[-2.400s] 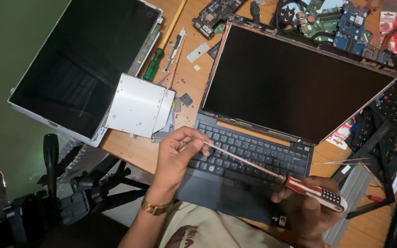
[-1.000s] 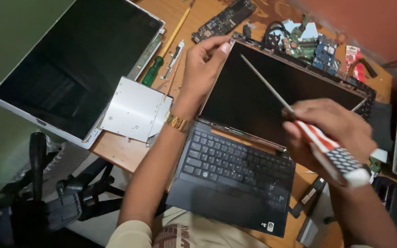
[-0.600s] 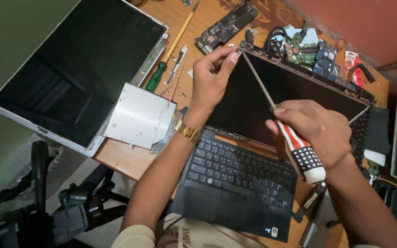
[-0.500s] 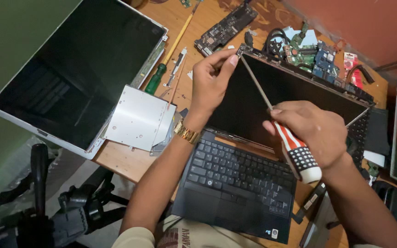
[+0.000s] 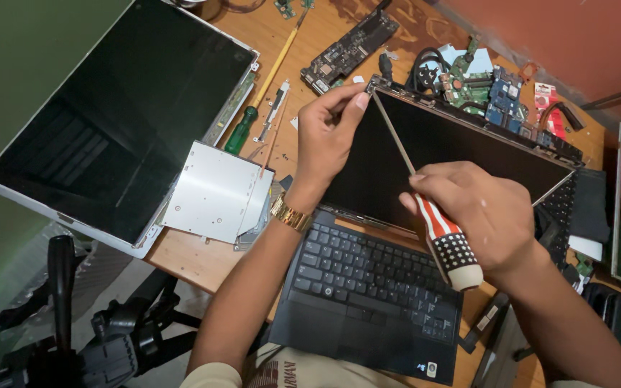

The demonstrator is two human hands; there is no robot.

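Laptop (image 5: pixel 397 287) sat at the table's (image 5: pixel 195 262) near edge, bezel already off. Right hand (image 5: pixel 483 215) gripped the screwdriver (image 5: pixel 425 208), tip at the panel's top-left corner; left hand (image 5: pixel 328 133) pinched there. Panel not yet freed.

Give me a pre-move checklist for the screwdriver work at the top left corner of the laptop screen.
1. Screwdriver grip: right hand wraps the striped handle of the screwdriver. Ok.
2. Tip placement: the shaft runs up to the top left corner of the laptop screen; whether it sits in a screw, cannot tell.
3. Steadying hand: left hand pinches at that same corner, fingers right by the tip. Ok, but close.
4. Laptop support: the laptop keyboard hangs past the table edge toward the person. Not ok.
5. Nearby clutter: circuit boards lie just behind the screen. Not ok.
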